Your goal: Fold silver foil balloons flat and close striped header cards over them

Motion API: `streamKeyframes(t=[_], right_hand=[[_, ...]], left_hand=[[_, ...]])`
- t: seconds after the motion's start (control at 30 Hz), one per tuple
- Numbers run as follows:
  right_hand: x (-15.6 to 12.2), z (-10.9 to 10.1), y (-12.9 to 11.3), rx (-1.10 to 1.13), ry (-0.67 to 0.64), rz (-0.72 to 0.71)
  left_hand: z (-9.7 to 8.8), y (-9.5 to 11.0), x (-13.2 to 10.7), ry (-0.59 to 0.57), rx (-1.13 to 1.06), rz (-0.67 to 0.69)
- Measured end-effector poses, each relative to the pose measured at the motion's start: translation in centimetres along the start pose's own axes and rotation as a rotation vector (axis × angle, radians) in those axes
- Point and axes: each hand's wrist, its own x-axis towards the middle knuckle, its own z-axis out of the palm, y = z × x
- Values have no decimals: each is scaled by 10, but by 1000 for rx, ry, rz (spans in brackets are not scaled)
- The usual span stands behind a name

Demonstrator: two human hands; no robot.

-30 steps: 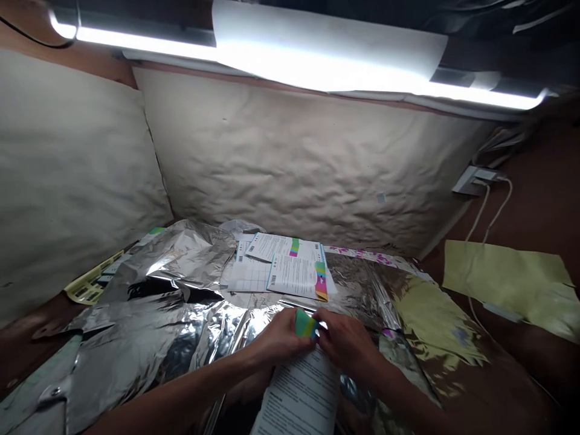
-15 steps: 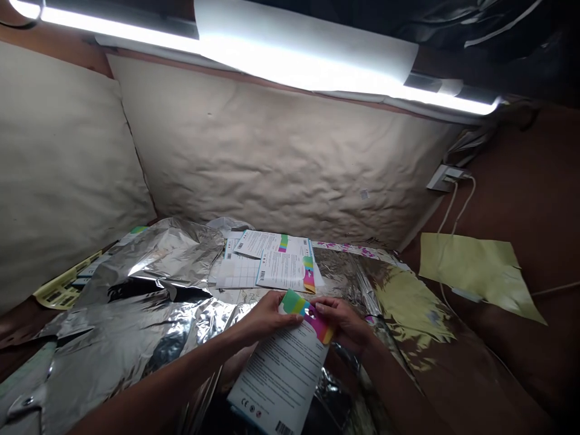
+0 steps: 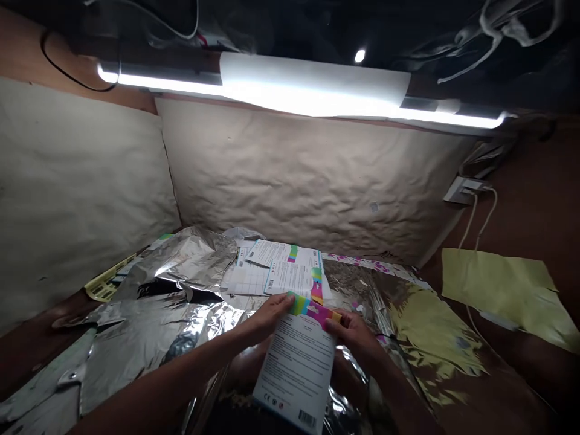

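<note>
Together, the left hand (image 3: 272,313) and the right hand (image 3: 356,333) hold a printed packet (image 3: 296,365) by its two upper corners, low in the middle of the view and in front of the body. The left thumb presses on the green corner, and the right thumb lies on the front near the orange end, so each hand is closed in a narrow pinch; the other fingers are partly hidden, and how they sit behind the packet I cannot tell. The packet leans slightly, its colored band with a hanging hole at the top, its white text-covered face turned to the camera, and its barcode near the lower right corner. Just beyond the hands, several similar packets (image 3: 290,278) overlap in a loose pile, with a gridded white sheet (image 3: 247,280) partly under them. Crinkled silver foil (image 3: 136,344) spreads across the work surface to the left, and a yellow slotted tray (image 3: 102,285) sits at its far left edge, near the wall. To the right, a yellow sheet (image 3: 498,281) hangs below a white socket (image 3: 464,190) with cables plugged in. Overhead, a lit tube (image 3: 167,83) runs across, its middle covered by white paper (image 3: 312,67).
</note>
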Motion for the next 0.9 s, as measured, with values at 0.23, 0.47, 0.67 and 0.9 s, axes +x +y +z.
streamKeyframes(t=[0.23, 0.47, 0.67, 0.9], right_hand=[[7, -18, 11, 104, 101, 59], [20, -23, 26, 106, 60, 76], [14, -19, 19, 137, 136, 4], [12, -23, 14, 272, 218, -20]], left_hand=[[-69, 18, 51, 116, 675, 5], [-82, 19, 100, 151, 897, -109], [-92, 31, 87, 275, 799, -138], [-115, 35, 29, 341, 347, -87]])
